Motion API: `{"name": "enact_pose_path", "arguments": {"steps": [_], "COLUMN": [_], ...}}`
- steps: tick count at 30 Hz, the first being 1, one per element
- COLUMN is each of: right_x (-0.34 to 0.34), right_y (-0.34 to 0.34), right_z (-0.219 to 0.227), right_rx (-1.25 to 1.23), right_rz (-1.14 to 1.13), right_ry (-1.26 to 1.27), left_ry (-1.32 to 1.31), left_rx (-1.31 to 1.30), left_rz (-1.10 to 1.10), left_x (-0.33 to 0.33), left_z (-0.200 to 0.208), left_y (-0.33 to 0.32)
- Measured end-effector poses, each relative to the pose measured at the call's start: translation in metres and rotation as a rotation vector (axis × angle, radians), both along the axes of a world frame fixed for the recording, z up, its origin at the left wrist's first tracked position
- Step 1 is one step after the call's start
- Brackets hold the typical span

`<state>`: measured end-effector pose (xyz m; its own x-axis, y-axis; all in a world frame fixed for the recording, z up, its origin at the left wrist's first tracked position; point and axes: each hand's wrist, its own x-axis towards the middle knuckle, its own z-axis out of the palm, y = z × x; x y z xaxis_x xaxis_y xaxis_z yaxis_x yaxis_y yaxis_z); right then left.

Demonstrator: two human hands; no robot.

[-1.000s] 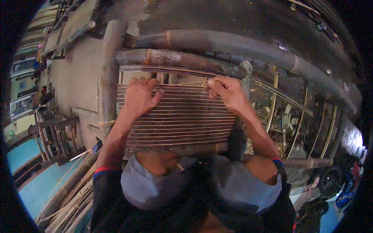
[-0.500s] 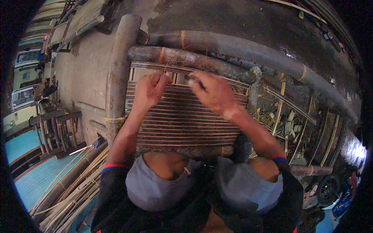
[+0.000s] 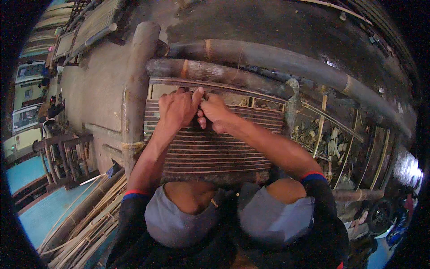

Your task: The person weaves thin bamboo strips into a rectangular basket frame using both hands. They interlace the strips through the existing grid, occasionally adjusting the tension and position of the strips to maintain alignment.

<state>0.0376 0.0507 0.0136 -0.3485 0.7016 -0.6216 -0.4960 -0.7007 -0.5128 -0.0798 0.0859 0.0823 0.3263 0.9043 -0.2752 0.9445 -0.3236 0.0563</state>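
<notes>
In front of me is a slatted bamboo panel (image 3: 219,157) of thin, evenly spaced strips, set within a frame of thick bamboo poles. My left hand (image 3: 178,108) rests over its far strips, fingers bent and closed, thumb pointing up. Pressed against it is my right hand (image 3: 216,114), curled with fingertips pinched beside the left thumb. Whatever lies between the fingers is hidden. Just beyond my hands runs a thin strip (image 3: 251,93) along a thick round bamboo pole (image 3: 215,70).
A thick upright pole (image 3: 134,89) stands left of the panel, and a long bamboo pole (image 3: 277,53) crosses beyond it. Loose split bamboo strips (image 3: 92,219) lie at lower left. Scraps (image 3: 333,143) litter the ground at right. A small wooden rack (image 3: 67,157) is at left.
My right hand has moved left and now meets my left hand, where a gap stood between them. The left hand has shifted slightly. A thin strand seen near it before is no longer visible.
</notes>
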Motion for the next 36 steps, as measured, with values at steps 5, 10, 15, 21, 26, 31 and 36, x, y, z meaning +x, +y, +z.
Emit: {"name": "enact_pose_path", "arguments": {"steps": [5,10,15,21,26,31,36], "right_x": [-0.003,0.006,0.013,0.018,0.014,0.039,0.017], "right_y": [0.004,0.006,0.014,0.015,0.014,0.021,0.014], "right_z": [-0.01,-0.001,-0.011,-0.013,-0.001,-0.005,0.003], "right_rx": [-0.096,-0.112,-0.063,-0.009,-0.074,0.009,-0.078], "right_rz": [-0.025,0.035,0.11,0.157,0.109,0.335,0.143], "right_ry": [0.078,0.128,0.078,0.12,0.123,0.093,0.112], "left_ry": [0.045,-0.028,-0.021,0.032,-0.026,-0.054,-0.063], "left_rx": [-0.072,0.036,0.104,0.112,0.207,0.297,0.294], "left_rz": [0.067,0.02,-0.019,-0.038,-0.07,-0.131,-0.127], "left_x": [0.005,0.001,0.001,0.002,0.0,-0.005,-0.005], "left_z": [0.002,-0.006,-0.012,-0.008,-0.015,-0.02,-0.019], "left_y": [0.002,-0.001,-0.001,-0.002,-0.004,-0.004,-0.005]}}
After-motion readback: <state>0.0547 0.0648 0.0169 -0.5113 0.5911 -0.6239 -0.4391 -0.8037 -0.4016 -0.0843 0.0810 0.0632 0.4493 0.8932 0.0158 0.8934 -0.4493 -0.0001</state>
